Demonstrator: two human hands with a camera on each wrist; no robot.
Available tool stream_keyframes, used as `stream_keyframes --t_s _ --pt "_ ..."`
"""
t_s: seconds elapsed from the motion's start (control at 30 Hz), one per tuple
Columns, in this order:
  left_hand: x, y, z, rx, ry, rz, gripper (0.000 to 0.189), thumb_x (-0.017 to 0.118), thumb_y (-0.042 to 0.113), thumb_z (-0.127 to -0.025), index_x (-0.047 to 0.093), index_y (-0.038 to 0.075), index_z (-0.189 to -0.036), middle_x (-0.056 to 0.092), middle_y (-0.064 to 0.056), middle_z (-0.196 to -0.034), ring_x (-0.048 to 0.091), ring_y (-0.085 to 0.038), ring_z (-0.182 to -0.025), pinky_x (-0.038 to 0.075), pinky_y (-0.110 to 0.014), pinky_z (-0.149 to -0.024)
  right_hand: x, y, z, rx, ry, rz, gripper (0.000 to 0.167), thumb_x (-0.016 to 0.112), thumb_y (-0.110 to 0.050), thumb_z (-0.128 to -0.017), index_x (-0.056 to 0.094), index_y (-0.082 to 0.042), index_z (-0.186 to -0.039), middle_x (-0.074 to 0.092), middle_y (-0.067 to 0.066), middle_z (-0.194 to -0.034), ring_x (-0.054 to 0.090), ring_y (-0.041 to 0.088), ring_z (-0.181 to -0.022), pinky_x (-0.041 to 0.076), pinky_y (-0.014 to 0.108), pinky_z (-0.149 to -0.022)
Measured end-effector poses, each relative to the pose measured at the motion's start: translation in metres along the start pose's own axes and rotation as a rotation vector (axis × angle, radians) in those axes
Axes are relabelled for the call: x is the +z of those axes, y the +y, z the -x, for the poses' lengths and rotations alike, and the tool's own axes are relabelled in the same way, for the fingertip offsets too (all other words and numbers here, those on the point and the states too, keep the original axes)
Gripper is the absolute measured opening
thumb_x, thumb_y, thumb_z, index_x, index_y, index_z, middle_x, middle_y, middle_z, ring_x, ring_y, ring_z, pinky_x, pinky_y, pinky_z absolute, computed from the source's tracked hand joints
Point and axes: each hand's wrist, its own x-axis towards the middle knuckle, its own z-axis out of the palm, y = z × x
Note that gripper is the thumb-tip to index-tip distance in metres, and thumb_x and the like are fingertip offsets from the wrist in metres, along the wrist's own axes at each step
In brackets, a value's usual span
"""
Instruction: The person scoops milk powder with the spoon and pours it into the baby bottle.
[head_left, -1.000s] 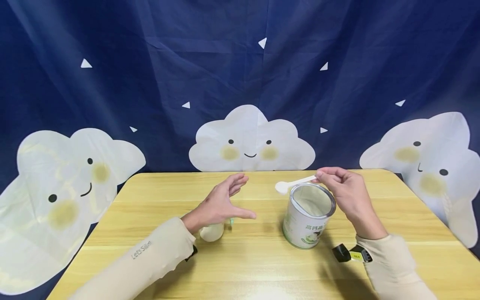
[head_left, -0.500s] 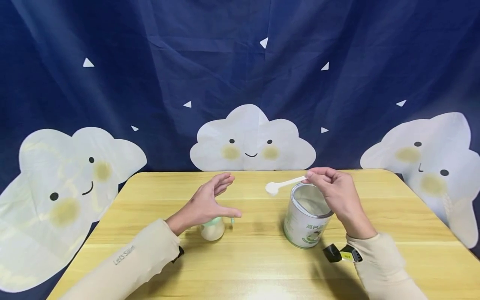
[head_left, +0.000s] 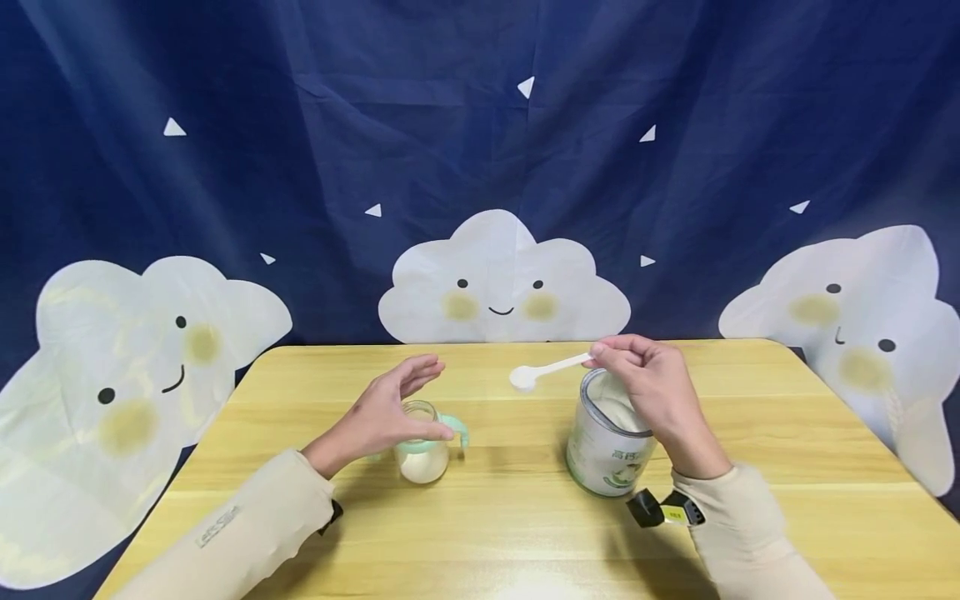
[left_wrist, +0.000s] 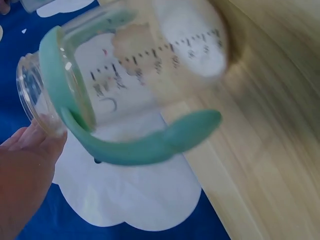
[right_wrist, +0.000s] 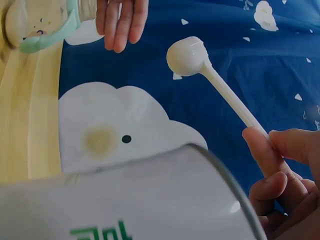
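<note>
My right hand (head_left: 656, 387) pinches the handle end of a white measuring scoop (head_left: 524, 377) between thumb and fingers, above the rim of an open milk powder can (head_left: 606, 458). The scoop's bowl points left, over the table; its contents cannot be made out. On the left stands a clear baby bottle (head_left: 422, 464) without a lid, with mint-green handles (left_wrist: 150, 145) and white powder at its bottom. My left hand (head_left: 382, 417) is spread beside the bottle's neck, thumb in front of it and fingers straight; whether it touches the glass I cannot tell.
The wooden table (head_left: 510, 533) ends at a dark blue curtain (head_left: 330, 167) with smiling clouds. Bare tabletop lies between bottle and can. A black strapped device (head_left: 660, 508) sits at my right wrist.
My right hand has carried the scoop leftward from the can's far side. My left hand has drawn left and slightly down, so more of the bottle shows.
</note>
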Motion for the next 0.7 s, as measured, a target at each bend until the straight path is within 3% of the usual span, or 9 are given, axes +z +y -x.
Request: stream_keyframes --t_s 0.2,0.47,0.7 --pt "-0.005 -0.009 0.007 0.025 -0.005 -0.031 0.098 0.094 0.021 -0.070 0.039 -0.002 -0.147 0.050 -0.015 -0.147 0.043 -0.031 -0.139 0.035 -0.053 -0.112 0.010 -0.004 0.000 0.001 -0.010 0.005 0.035 0.070 -0.024 -0.095 0.067 0.007 -0.111 0.075 -0.008 -0.080 0.067 0.003 -0.094 0.047 0.020 -0.087" --pt "-0.007 -0.023 0.014 0.020 -0.005 -0.112 0.099 0.095 0.021 -0.066 0.041 -0.004 -0.145 0.051 -0.020 -0.145 0.045 -0.035 -0.137 0.035 -0.049 -0.112 0.023 -0.010 0.000 0.018 -0.018 -0.002 0.033 0.071 -0.024 -0.095 0.069 0.004 -0.110 0.075 -0.007 -0.081 0.063 0.005 -0.103 0.042 0.026 -0.093" --pt "-0.006 -0.035 0.018 0.025 -0.004 -0.090 0.098 0.097 0.018 -0.063 0.044 -0.006 -0.142 0.055 -0.019 -0.140 0.050 -0.036 -0.131 0.038 -0.050 -0.110 0.041 -0.012 0.001 -0.015 -0.036 -0.018 0.025 0.071 -0.018 -0.094 0.071 0.004 -0.105 0.076 0.000 -0.081 0.062 0.012 -0.100 0.043 0.031 -0.094"
